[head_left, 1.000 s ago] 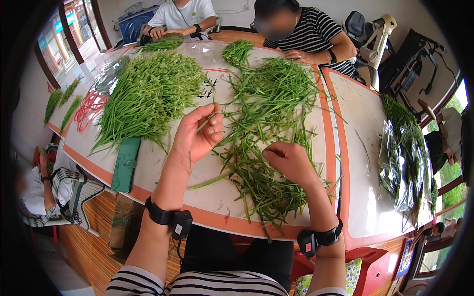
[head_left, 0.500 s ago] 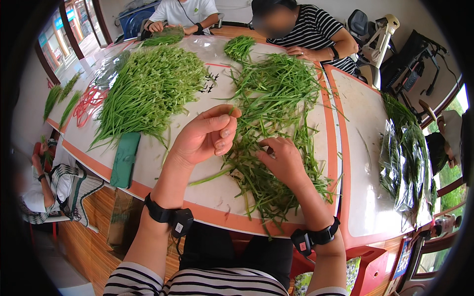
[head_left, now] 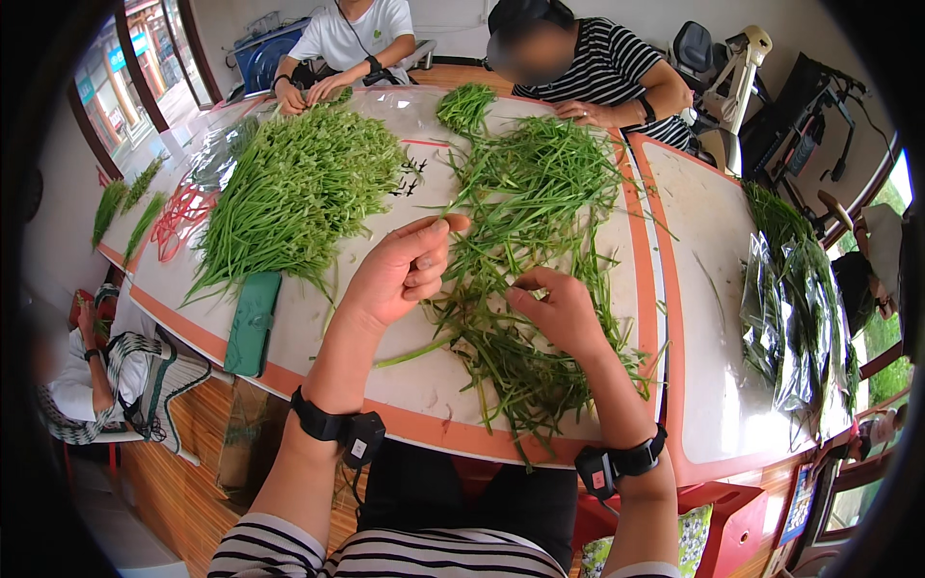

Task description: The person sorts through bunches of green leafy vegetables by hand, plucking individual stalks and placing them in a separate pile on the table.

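My left hand hovers over the middle of the table. Its fingers are curled, with the thumb pressed to the index finger; what sits in that pinch, if anything, is too small to make out. Lower and to the right, my right hand is closed too, thumb against finger, above a loose tangle of green leaves. Its fingertips hide whatever they hold. Beyond both hands spreads a bigger pile of long, thin, chive-like green stalks. Left of my left hand lies a thick, neatly lined-up heap of budded green stalks.
A green phone case lies by the table's left front edge, near red ties. Clear bags of greens rest on the right table. Across from me sit two people; one's hands touch the heap's far end. Another person sits lower left.
My hands have drawn slightly apart, both still closed. The green bit visible at my left fingertips no longer shows. The far-left person's hands have come down to the lined-up heap's far end.
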